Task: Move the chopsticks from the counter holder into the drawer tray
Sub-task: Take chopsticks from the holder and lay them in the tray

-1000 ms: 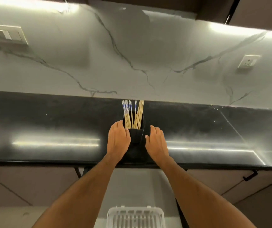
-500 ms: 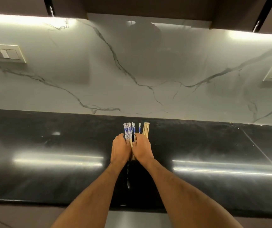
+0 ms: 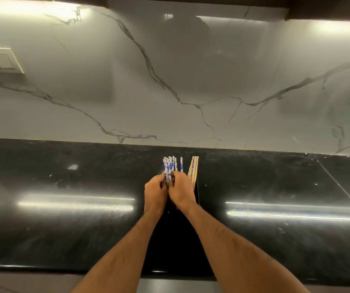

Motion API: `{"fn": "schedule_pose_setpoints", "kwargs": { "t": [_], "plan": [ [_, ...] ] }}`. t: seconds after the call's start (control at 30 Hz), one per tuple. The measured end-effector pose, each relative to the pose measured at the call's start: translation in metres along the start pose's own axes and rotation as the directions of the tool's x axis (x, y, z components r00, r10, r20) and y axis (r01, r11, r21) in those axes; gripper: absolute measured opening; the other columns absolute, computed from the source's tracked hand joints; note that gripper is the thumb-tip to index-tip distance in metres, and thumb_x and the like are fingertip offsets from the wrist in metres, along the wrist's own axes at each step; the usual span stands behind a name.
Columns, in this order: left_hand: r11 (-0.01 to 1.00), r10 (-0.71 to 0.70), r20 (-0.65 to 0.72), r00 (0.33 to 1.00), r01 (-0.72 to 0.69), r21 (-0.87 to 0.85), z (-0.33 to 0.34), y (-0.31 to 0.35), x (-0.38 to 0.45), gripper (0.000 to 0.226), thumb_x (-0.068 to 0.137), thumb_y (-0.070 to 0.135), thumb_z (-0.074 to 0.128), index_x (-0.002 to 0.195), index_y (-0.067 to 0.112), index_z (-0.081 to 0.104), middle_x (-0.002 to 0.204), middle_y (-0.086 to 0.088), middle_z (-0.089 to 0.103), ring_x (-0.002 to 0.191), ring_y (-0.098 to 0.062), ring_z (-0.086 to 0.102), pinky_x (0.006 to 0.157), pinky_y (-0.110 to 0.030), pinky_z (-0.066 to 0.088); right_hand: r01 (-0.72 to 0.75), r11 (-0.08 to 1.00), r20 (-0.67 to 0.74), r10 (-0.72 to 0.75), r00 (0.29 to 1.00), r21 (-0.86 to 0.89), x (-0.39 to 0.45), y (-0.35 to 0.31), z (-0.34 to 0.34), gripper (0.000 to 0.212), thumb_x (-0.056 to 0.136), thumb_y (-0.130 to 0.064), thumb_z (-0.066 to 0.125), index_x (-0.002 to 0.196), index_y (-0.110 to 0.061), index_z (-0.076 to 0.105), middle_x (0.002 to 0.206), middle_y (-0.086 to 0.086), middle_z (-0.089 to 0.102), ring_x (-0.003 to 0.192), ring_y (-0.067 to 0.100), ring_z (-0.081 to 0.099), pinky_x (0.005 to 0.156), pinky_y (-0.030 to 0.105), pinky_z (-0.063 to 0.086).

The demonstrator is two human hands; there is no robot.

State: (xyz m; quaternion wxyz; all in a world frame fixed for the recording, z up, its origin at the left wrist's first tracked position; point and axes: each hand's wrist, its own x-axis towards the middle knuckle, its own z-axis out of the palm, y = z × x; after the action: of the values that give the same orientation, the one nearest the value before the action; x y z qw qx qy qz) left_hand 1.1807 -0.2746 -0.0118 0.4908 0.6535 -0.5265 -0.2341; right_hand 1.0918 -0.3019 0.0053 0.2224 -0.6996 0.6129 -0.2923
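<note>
A polished black stone counter (image 3: 68, 218) runs under a white marble-veined backsplash (image 3: 169, 81), with strip lights glaring off both. The fingers of the left hand (image 3: 155, 192) and the right hand (image 3: 181, 192) curl inward against each other, pinching the cluster of white chopsticks with blue printed tops (image 3: 169, 167) between them. Just right of the right hand stand about 4 plain tan wooden chopsticks (image 3: 194, 169), outside both grips. The black holder (image 3: 197, 194) is almost wholly hidden behind the hands and blends into the counter; only a thin edge shows. The chopsticks sit upright in it, well back from the counter's front edge.

Likely trouble: the fanned, uneven bundle could shed a stick when lifted, since 1 blue-topped stick stands slightly apart, and the wooden ones may be left behind. The drawer tray is out of view.
</note>
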Motion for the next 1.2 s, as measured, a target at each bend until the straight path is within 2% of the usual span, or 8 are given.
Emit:
{"fn": "schedule_pose_setpoints", "kwargs": {
  "t": [0.27, 0.5, 0.67, 0.77, 0.9, 0.97, 1.1, 1.2],
  "plan": [
    [0.992, 0.053, -0.054, 0.997, -0.046, 0.119, -0.006, 0.007, 0.001, 0.019, 0.093, -0.001, 0.063, 0.102, 0.007, 0.077, 0.102, -0.001, 0.072, 0.081, 0.0, 0.06, 0.069, 0.0, 0.044, -0.114, 0.989, 0.07, 0.108, 0.992, 0.095, 0.005, -0.002, -0.005, 0.015, 0.092, -0.014, 0.069, 0.107, -0.015, 0.067, 0.09, -0.006, 0.063, 0.088, 0.012, 0.062, 0.061, 0.013, 0.04],
    [0.992, 0.051, -0.074, 0.996, -0.042, 0.118, -0.009, 0.01, -0.002, 0.017, 0.092, 0.004, 0.067, 0.106, 0.009, 0.075, 0.104, -0.004, 0.073, 0.088, -0.005, 0.063, 0.07, -0.004, 0.043, -0.243, 0.93, 0.126, 0.216, 0.968, 0.276, 0.008, 0.003, -0.009, 0.02, 0.091, -0.006, 0.069, 0.11, -0.009, 0.07, 0.106, 0.008, 0.071, 0.102, 0.02, 0.066, 0.093, 0.038, 0.056],
    [0.992, 0.07, -0.057, 0.996, -0.064, 0.111, -0.007, 0.01, -0.007, 0.02, 0.093, 0.006, 0.068, 0.111, 0.011, 0.075, 0.107, -0.003, 0.073, 0.091, -0.005, 0.062, 0.071, -0.002, 0.042, -0.292, 0.856, 0.105, 0.274, 0.956, 0.427, 0.003, 0.001, -0.009, 0.014, 0.097, -0.007, 0.059, 0.098, -0.015, 0.07, 0.096, 0.006, 0.071, 0.095, 0.02, 0.068, 0.087, 0.04, 0.059],
    [0.99, 0.087, -0.06, 0.994, -0.08, 0.116, -0.008, 0.012, -0.008, 0.02, 0.092, 0.005, 0.068, 0.109, 0.01, 0.076, 0.106, -0.003, 0.073, 0.09, -0.006, 0.063, 0.071, 0.0, 0.042, -0.252, 0.896, 0.079, 0.24, 0.967, 0.364, 0.001, 0.0, -0.007, 0.013, 0.099, -0.009, 0.056, 0.103, -0.013, 0.068, 0.097, 0.007, 0.07, 0.093, 0.021, 0.067, 0.084, 0.039, 0.059],
    [0.989, 0.097, -0.04, 0.994, -0.092, 0.116, -0.008, 0.013, -0.008, 0.018, 0.094, 0.005, 0.067, 0.11, 0.005, 0.075, 0.108, -0.004, 0.071, 0.087, -0.003, 0.062, 0.072, 0.0, 0.045, -0.164, 0.956, 0.052, 0.156, 0.986, 0.241, -0.001, 0.0, -0.005, 0.014, 0.098, -0.008, 0.056, 0.108, -0.011, 0.064, 0.091, -0.001, 0.065, 0.076, 0.006, 0.06, 0.059, 0.014, 0.046],
    [0.996, 0.05, -0.049, 0.998, -0.046, 0.081, -0.007, 0.013, -0.007, 0.018, 0.096, 0.003, 0.063, 0.111, 0.001, 0.072, 0.109, -0.006, 0.07, 0.081, 0.003, 0.064, 0.071, 0.0, 0.046, -0.128, 0.977, 0.105, 0.111, 0.988, 0.173, -0.001, 0.0, -0.005, 0.02, 0.096, -0.006, 0.058, 0.115, -0.012, 0.061, 0.088, -0.008, 0.06, 0.072, 0.0, 0.055, 0.053, 0.011, 0.04],
    [0.999, -0.034, -0.042, 0.999, 0.032, -0.041, -0.005, 0.014, -0.004, 0.018, 0.098, 0.0, 0.058, 0.113, 0.001, 0.069, 0.098, 0.007, 0.066, 0.083, 0.021, 0.061, 0.067, -0.002, 0.048, -0.125, 0.979, 0.143, 0.102, 0.984, 0.162, 0.001, -0.002, -0.008, 0.023, 0.096, -0.006, 0.059, 0.118, -0.011, 0.06, 0.085, -0.01, 0.058, 0.073, 0.002, 0.057, 0.054, 0.011, 0.043],
    [0.996, 0.002, -0.008, 1.0, -0.003, -0.085, -0.007, 0.023, -0.007, 0.019, 0.099, 0.011, 0.061, 0.115, 0.006, 0.071, 0.1, 0.006, 0.068, 0.089, 0.005, 0.067, 0.074, -0.011, 0.054, -0.239, 0.908, 0.094, 0.22, 0.971, 0.343, 0.006, -0.007, -0.015, 0.02, 0.099, -0.007, 0.055, 0.117, -0.009, 0.061, 0.096, 0.003, 0.068, 0.084, 0.013, 0.069, 0.069, 0.026, 0.06]
  ]
}}
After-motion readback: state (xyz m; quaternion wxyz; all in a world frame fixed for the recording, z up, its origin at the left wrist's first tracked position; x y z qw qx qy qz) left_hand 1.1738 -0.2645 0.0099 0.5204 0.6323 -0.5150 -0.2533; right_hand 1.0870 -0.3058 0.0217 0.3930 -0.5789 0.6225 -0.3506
